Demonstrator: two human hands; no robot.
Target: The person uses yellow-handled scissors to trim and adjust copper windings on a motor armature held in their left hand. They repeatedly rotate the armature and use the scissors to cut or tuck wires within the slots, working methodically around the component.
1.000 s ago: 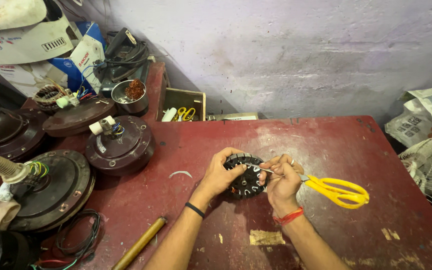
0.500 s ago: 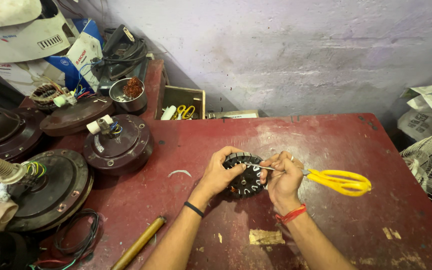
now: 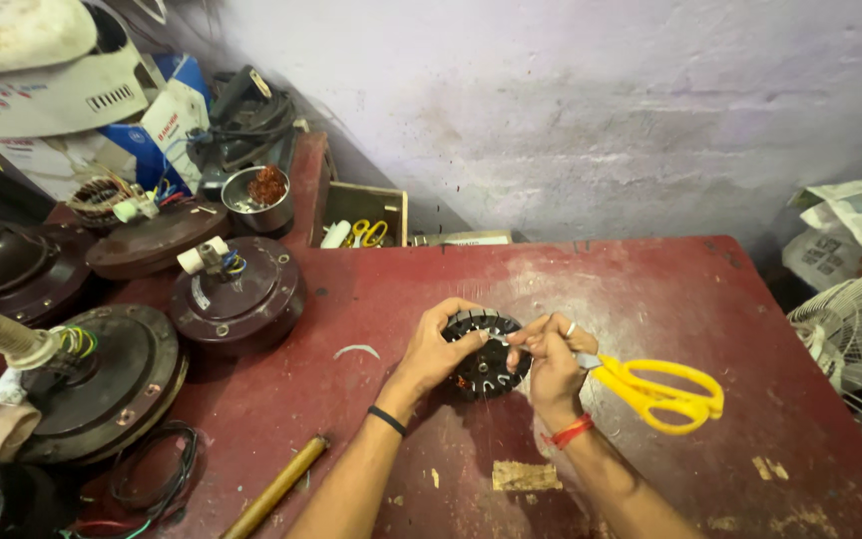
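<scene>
A round black slotted motor core [image 3: 486, 351] rests on the red table [image 3: 650, 289], a little in front of its middle. My left hand [image 3: 438, 349] grips its left rim, fingers curled over the top edge. My right hand [image 3: 551, 361] pinches at the core's right side, and a thin pale strip shows between its fingertips. Yellow-handled scissors [image 3: 660, 389] lie on the table just right of my right hand, blades tucked under it. Whether the hand holds them I cannot tell.
Brown ceiling-fan motor housings [image 3: 241, 294] [image 3: 102, 374] stand at the left, with a metal bowl of copper wire [image 3: 261, 195] behind. A wooden stick [image 3: 276, 486] lies front left. A wooden box [image 3: 366, 215] sits at the back. A white fan grille [image 3: 855, 344] is at the right.
The view shifted slightly. Both hands stay on the core, the right fingers working at its right edge. The scissors lie in much the same place.
</scene>
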